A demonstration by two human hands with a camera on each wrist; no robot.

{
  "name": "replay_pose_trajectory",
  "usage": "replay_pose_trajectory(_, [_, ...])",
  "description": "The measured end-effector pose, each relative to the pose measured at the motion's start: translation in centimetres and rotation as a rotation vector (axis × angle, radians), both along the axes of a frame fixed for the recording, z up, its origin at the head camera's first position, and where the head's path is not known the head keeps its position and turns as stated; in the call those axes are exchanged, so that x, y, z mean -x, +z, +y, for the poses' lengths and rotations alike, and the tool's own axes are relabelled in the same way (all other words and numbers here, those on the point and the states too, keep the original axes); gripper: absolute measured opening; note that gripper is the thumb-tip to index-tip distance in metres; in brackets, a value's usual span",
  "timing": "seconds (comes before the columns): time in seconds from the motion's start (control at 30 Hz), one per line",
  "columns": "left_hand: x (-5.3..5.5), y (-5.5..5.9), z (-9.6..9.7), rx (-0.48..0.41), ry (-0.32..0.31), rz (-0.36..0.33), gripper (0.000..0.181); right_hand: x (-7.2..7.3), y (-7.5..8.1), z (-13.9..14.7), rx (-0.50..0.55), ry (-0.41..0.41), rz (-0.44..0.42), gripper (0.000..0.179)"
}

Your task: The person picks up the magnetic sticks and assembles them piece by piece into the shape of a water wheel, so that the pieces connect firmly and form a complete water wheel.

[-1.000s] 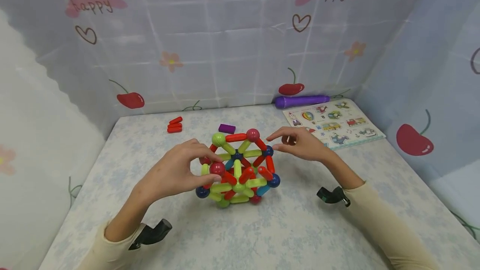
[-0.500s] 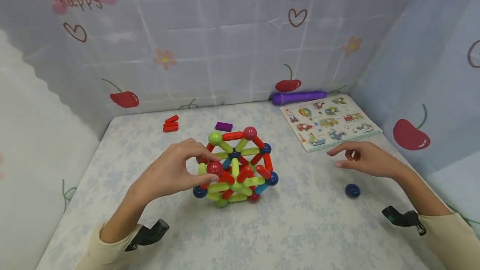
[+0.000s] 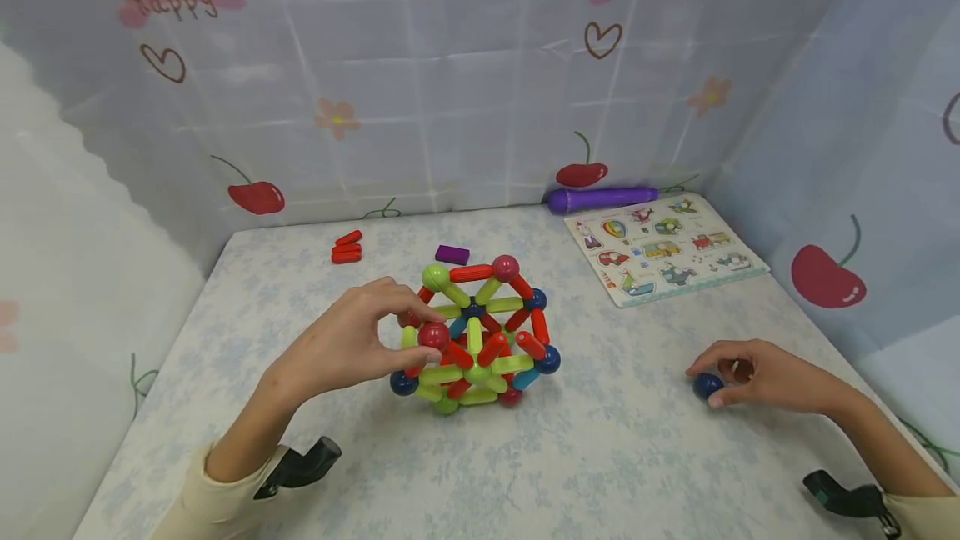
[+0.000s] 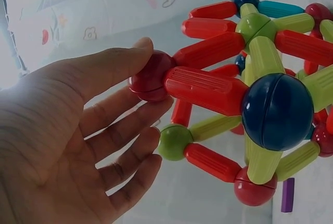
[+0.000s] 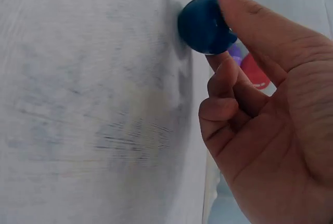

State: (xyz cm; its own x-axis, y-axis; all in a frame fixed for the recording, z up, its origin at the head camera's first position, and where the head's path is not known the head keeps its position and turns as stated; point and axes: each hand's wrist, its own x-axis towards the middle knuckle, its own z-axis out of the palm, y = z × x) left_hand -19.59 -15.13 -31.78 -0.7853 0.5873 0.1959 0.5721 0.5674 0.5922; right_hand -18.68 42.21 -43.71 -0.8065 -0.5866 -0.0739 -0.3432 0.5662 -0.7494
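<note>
A magnetic stick-and-ball structure [image 3: 476, 332] of red, lime and blue pieces stands mid-table. My left hand [image 3: 352, 338] pinches a dark red ball [image 3: 433, 336] on its near left side, thumb and fingers on either side of it. In the left wrist view, red sticks [image 4: 205, 89] run from that ball [image 4: 151, 76] to a blue ball [image 4: 278, 112] and a lime ball. Off to the right, my right hand [image 3: 776, 377] pinches a loose blue ball [image 3: 707, 386] at the tabletop. The right wrist view has this ball [image 5: 205, 25] between thumb and index finger.
Several red sticks [image 3: 347, 248] lie at the back left, and a purple block [image 3: 452, 254] sits behind the structure. An illustrated puzzle board [image 3: 667, 248] and a purple microphone-shaped object [image 3: 602, 199] are at the back right, by the curtain [image 3: 480, 90].
My right hand has gone from beside the structure to the right and toward me, and now pinches the loose blue ball. My left hand has stayed on the red ball.
</note>
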Motion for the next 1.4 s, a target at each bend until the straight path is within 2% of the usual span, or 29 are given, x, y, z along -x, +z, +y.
replay_pose_trajectory(0.17, [0.0,-0.1,-0.1,-0.004,-0.001,-0.003,0.037,0.8,-0.2,-1.2,-0.037,-0.04,0.062,0.031])
replay_pose_trajectory(0.33, [0.0,-0.1,-0.1,0.005,-0.001,0.004,0.038,2.3,1.2,-5.1,-0.01,-0.101,0.171,0.035])
replay_pose_trajectory(0.43, [-0.1,0.0,-0.1,0.012,-0.002,0.002,0.039,3.3,2.3,-8.1,0.044,-0.089,0.262,0.035])
replay_pose_trajectory(0.53, [-0.1,0.1,-0.1,0.014,-0.001,-0.001,0.039,4.1,3.7,-11.4,0.119,-0.043,0.33,0.038])
replay_pose_trajectory(0.77, [-0.2,0.3,0.0,0.004,-0.01,0.005,0.037,4.8,6.6,-18.3,0.314,0.101,0.378,0.044])
replay_pose_trajectory(0.93, [-0.3,0.3,0.1,-0.002,-0.02,0.005,0.035,4.6,7.6,-21.4,0.362,0.134,0.377,0.041])
replay_pose_trajectory(1.23, [-0.3,0.3,0.3,-0.013,-0.028,0.012,0.034,4.8,7.4,-23.5,0.365,0.219,0.338,0.039])
replay_pose_trajectory(1.4, [-0.3,0.4,0.1,-0.006,-0.018,0.017,0.035,5.9,7.2,-22.8,0.381,0.19,0.343,0.04])
